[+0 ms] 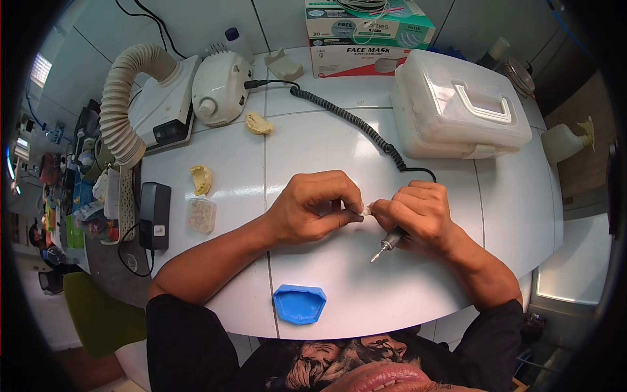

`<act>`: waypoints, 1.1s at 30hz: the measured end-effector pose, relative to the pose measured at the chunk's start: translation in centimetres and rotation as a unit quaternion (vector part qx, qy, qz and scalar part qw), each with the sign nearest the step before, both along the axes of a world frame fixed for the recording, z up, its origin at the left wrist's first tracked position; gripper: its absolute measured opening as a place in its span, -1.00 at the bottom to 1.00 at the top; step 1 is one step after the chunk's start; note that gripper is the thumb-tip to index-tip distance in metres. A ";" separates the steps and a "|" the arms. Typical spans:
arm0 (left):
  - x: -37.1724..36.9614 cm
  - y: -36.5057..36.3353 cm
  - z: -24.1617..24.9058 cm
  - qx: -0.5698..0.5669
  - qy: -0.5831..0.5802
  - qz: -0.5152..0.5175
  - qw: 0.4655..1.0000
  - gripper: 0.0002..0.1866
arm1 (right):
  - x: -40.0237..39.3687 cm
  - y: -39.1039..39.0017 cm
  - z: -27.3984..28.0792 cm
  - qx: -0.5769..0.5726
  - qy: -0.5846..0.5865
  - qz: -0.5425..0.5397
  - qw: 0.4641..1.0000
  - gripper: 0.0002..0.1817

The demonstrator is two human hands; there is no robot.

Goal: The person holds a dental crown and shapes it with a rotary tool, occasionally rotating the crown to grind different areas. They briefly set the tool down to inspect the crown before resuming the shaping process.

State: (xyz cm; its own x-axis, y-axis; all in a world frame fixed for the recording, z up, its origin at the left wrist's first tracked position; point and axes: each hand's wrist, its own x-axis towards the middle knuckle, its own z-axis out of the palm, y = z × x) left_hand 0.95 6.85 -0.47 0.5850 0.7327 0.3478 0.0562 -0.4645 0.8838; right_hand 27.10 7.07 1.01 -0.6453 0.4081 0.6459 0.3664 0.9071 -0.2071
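Note:
My left hand (318,206) is closed in a pinch, thumb and forefinger on a small whitish piece (366,211), too small to name exactly. My right hand (417,215) is wrapped round a metal rotary handpiece (390,240), whose tip with a pale bit points down and left above the table. The right thumb and forefinger also reach the whitish piece, so the fingertips of both hands meet around it. A coiled black cord (353,119) runs from the white micromotor unit (221,88) toward the right hand. A blue mould tray (300,304) lies near the table's front edge.
Yellowish dental casts (201,179) and a clear case (201,215) lie left of my left forearm. Behind are a dust extractor with a ribbed hose (124,85), face mask boxes (359,60) and a white carry box (460,108). A black power adapter (155,215) stands at left.

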 end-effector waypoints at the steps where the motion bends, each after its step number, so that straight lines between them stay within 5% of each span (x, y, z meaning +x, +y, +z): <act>1: 0.0 0.1 0.0 0.011 -0.005 -0.004 1.000 -0.77 | 0.0 0.0 0.0 -0.001 0.003 -0.002 1.000 -0.78; 22: 0.2 -0.5 0.7 -0.038 0.029 0.063 0.997 -0.75 | 0.2 0.2 0.1 -0.013 -0.044 -0.021 0.999 -0.79; 29: 0.5 -0.3 0.1 -0.012 -0.005 0.141 0.990 -0.72 | 0.5 0.4 1.2 -0.125 -0.085 -0.162 0.975 -0.51; 33: 0.4 -0.5 0.6 -0.020 0.019 0.180 0.983 -0.74 | 0.8 0.6 0.3 -0.106 -0.116 -0.173 0.972 -0.60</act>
State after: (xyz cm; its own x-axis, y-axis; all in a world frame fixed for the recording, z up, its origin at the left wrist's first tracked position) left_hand 1.38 6.39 0.13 0.2971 0.9074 0.2973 0.2439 -0.3731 0.8951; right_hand 27.88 7.70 1.35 -0.5643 0.7345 0.3769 0.7014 0.6674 -0.2505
